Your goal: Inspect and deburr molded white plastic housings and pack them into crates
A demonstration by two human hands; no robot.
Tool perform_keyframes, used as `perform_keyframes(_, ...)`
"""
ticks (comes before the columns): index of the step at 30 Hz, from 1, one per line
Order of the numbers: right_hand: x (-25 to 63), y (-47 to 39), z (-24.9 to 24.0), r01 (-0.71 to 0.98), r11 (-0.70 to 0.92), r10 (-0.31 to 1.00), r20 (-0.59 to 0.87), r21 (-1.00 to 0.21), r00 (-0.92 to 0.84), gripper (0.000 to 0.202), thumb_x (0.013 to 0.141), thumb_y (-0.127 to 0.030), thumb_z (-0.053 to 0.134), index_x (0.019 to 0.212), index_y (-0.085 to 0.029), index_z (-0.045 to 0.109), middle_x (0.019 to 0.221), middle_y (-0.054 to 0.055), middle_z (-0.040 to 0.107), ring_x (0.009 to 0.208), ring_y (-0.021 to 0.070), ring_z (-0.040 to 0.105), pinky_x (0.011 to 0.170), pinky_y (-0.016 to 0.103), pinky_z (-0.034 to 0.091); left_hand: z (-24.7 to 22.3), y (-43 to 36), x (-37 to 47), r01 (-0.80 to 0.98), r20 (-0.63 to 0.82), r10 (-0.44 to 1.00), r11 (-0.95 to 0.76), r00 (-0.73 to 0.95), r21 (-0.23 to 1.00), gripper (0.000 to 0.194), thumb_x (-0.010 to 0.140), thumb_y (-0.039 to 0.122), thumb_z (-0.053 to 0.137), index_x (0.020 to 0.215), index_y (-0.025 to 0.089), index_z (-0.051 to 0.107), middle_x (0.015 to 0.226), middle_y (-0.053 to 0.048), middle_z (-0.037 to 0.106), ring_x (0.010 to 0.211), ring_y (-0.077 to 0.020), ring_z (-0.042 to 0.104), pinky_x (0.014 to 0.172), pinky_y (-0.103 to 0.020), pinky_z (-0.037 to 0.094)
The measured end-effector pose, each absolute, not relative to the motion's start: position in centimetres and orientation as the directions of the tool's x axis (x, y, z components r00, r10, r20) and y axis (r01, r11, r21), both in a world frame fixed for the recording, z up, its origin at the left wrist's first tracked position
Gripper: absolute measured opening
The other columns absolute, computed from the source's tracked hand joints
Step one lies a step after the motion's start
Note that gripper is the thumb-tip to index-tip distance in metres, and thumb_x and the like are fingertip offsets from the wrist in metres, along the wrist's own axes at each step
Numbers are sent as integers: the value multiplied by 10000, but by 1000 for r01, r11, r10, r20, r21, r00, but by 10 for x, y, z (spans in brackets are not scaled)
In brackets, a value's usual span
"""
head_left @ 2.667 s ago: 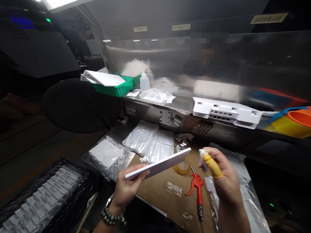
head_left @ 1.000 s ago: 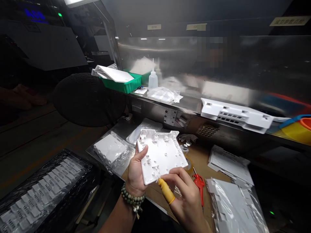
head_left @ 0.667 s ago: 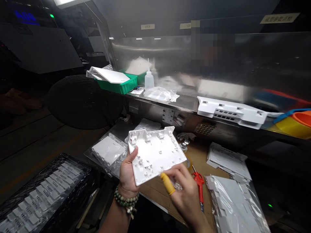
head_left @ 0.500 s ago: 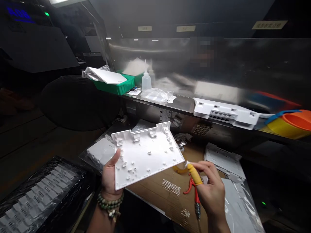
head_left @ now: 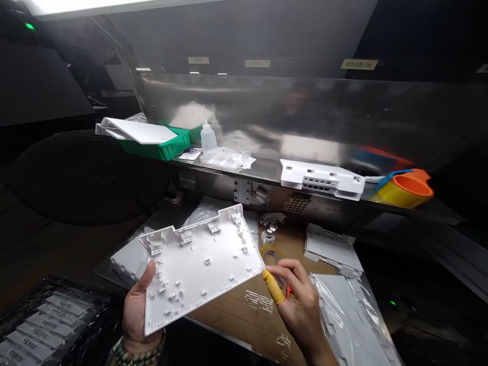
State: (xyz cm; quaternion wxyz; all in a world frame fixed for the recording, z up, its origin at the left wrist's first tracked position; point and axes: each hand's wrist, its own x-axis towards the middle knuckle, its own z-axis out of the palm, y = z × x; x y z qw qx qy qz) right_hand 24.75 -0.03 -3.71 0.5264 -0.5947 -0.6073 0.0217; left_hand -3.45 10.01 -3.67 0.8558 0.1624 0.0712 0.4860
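Note:
My left hand (head_left: 139,307) grips the left edge of a white plastic housing panel (head_left: 194,284), its thumb over the inner face. The panel is tilted, with clips, small ribs and a notched upper edge toward me. At the panel's lower right corner, my right hand (head_left: 293,292) has thumb and index finger pinched together. A yellow finger cot (head_left: 273,287) covers the right thumb. Whatever lies between those fingertips is too small to make out. Behind the right hand are a roll of tape (head_left: 270,252) and the red part of a tool (head_left: 288,291), mostly hidden.
Cardboard (head_left: 232,315) covers the bench. Bagged panels (head_left: 351,310) lie right, and a pump bottle (head_left: 268,237) stands behind. The shelf holds a green bin (head_left: 171,147), a squeeze bottle (head_left: 208,137), a slotted white housing (head_left: 324,180) and a yellow-orange tape roll (head_left: 407,188). Labelled parts (head_left: 46,325) lie lower left.
My view has turned right. The right hand, a little off the corner before with a white bit at its fingertips, is now at the panel's corner. The left hand still holds the panel.

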Motion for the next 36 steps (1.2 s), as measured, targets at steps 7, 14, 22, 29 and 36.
perform_keyframes(7,244,1,-46,695,314,784,590,-647,195,222,890,-87,553,984,-220,705,920,43,616,778,155,632,655,251,529,-56,105,-47,-721,231,689,608,687,333,670,1000,612,95,1576,330,286,1634,-32,335,1546,-281,102,1235,-556,-31)
perform_keyframes(14,276,14,-54,670,230,780,545,-706,307,139,926,-174,593,959,-214,721,931,50,618,822,172,626,669,264,509,-66,97,-54,-724,199,703,616,683,310,674,994,602,126,1571,321,333,1608,-31,388,1535,-286,142,1244,-555,1)
perform_keyframes(22,255,45,-2,597,344,686,628,-724,367,124,932,-194,610,966,-220,727,943,46,606,862,175,607,763,296,508,-87,77,-72,-673,-136,755,638,641,375,462,983,332,368,1359,348,636,1413,5,616,1461,-356,328,1240,-582,168)
perform_keyframes(29,256,53,-27,580,277,735,557,-766,385,168,907,-156,588,967,-221,731,947,42,609,846,170,599,709,278,487,-90,70,-61,-763,-148,868,489,474,422,543,979,211,397,1470,442,421,1449,23,559,1421,-330,371,1241,-555,166)
perform_keyframes(36,266,57,-53,567,212,725,517,-796,455,198,824,-130,610,917,-227,756,943,40,634,829,180,598,675,278,459,-70,64,-37,-716,-96,878,441,469,541,570,970,113,455,1373,496,578,1495,62,556,1437,-288,416,1257,-506,210)
